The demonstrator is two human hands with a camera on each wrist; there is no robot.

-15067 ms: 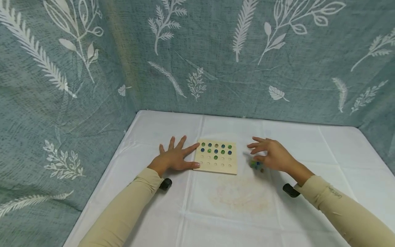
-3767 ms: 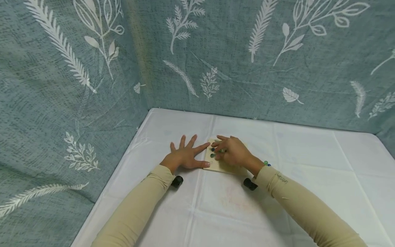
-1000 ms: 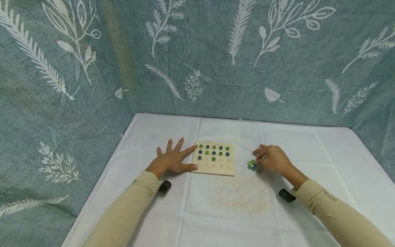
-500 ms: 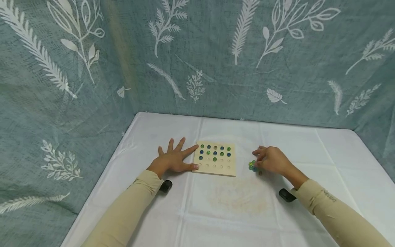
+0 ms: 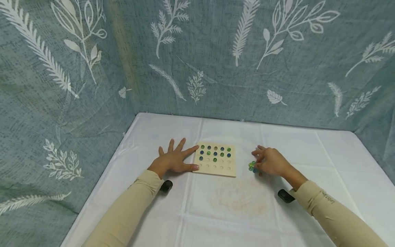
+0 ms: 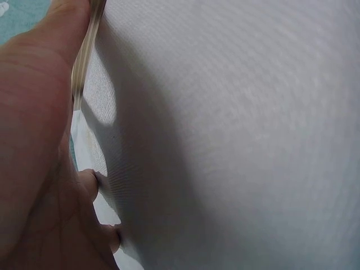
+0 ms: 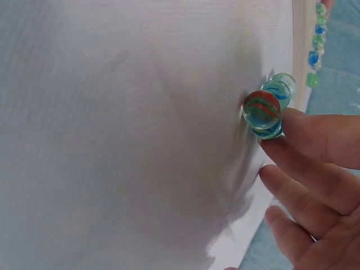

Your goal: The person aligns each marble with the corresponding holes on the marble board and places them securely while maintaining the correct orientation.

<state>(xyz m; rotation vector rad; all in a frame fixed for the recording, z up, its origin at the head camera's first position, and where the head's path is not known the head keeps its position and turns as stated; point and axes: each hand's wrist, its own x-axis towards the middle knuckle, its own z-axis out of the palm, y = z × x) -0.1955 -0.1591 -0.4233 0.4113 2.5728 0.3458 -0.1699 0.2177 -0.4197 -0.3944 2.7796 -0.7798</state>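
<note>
My left hand (image 5: 174, 160) lies with spread fingers beside the pale wooden board (image 5: 217, 172), index fingertip and thumb on its left edge. The left wrist view shows the thumb side against the board's edge (image 6: 84, 62). Blue and green glass marbles fill the board's two back rows; the third row holds a blue marble (image 5: 201, 158) at its left end and a green marble (image 5: 215, 160) in the middle. Right of the board, my right hand (image 5: 273, 163) reaches into a small marble cluster (image 5: 251, 166). Its thumb and index finger pinch a bluish marble (image 7: 269, 133), partly hidden behind a red-streaked marble (image 7: 262, 108).
A white cloth (image 5: 234, 212) with fold creases and a faint brownish stain covers the table. Teal leaf-print curtains (image 5: 216, 85) hang behind and at the left. Black wrist cameras (image 5: 286, 196) sit below both wrists.
Fifteen seconds ago the third row held only the green marble; now a blue one sits at its left end. My right hand has gone from over the board back to the cluster. My left hand stays.
</note>
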